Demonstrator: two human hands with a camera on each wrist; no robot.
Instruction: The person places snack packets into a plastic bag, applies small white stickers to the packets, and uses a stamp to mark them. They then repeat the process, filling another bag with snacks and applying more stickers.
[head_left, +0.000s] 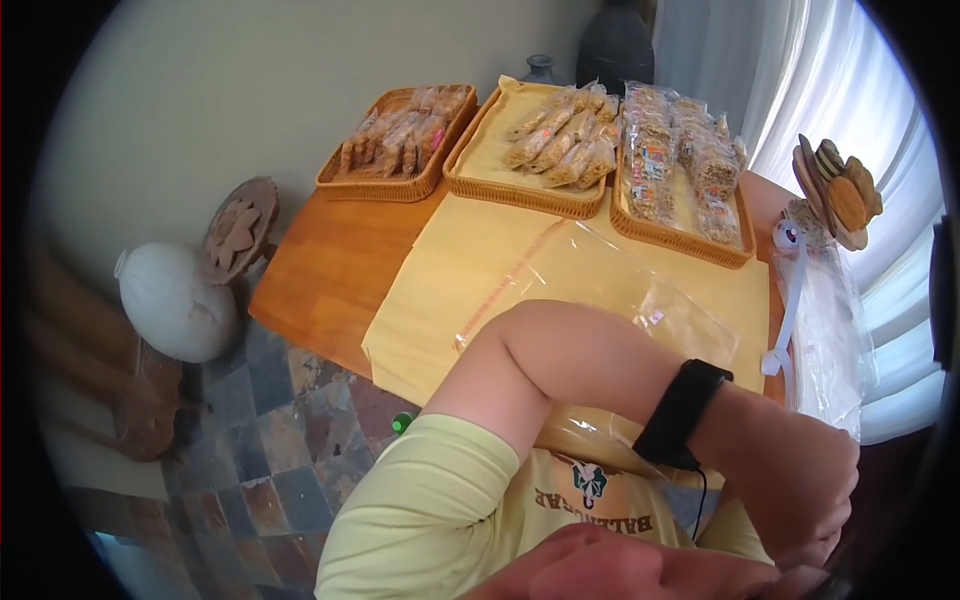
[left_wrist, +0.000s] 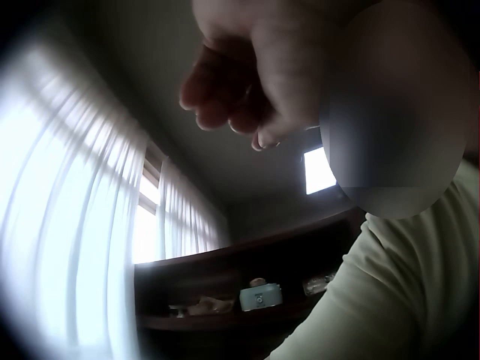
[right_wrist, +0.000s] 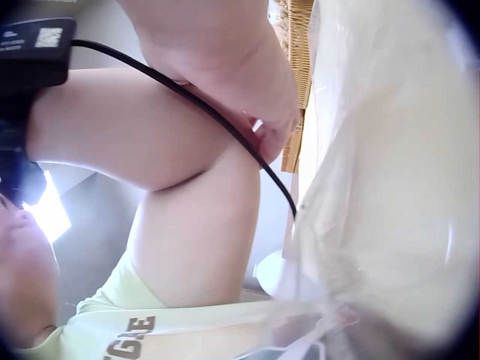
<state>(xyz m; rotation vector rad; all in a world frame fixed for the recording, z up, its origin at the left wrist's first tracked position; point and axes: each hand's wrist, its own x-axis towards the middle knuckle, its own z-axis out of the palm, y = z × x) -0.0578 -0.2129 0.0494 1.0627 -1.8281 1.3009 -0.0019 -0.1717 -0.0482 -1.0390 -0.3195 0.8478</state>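
My left arm is bent across the front in the head view, and the left hand (head_left: 815, 490) is raised close to my face. The left wrist view shows this hand (left_wrist: 251, 75) with its fingers curled in and nothing in them. In the right wrist view my right hand (right_wrist: 225, 56) is beside the bent left arm, its fingers partly hidden; whether it grips anything is unclear. Clear plastic (right_wrist: 390, 157) lies beside it. A large clear bag (head_left: 600, 265) is spread on the yellow sheet (head_left: 430, 285), partly covered by my left arm.
Along the table's (head_left: 320, 260) back stand three wicker trays (head_left: 385, 190) (head_left: 530, 202) (head_left: 685, 243) with bagged food. More plastic sleeves (head_left: 830, 340) and a white ribbon (head_left: 795, 300) lie at the right, near a wooden flower ornament (head_left: 845, 195). A white round vase (head_left: 178, 305) stands left.
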